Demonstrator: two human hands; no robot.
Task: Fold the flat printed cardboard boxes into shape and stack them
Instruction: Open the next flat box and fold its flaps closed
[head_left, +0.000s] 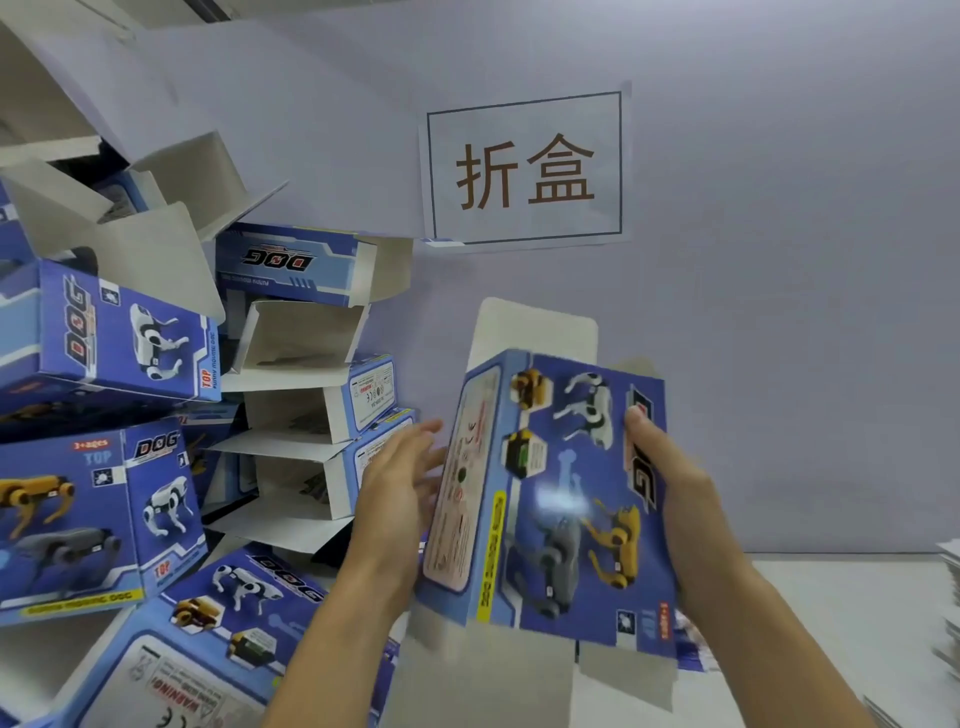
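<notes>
A blue printed cardboard box with robot-dog pictures stands opened into shape in front of me, its white flaps loose at the top and bottom. My right hand grips its right side, thumb on the front panel. My left hand lies flat against its left side with the fingers straight. To the left rises a leaning pile of folded boxes, several with open white flaps.
A paper sign with two characters hangs on the pale wall behind. A stack of flat sheets shows at the right edge on the white table. More flat blue boxes lie under the held one.
</notes>
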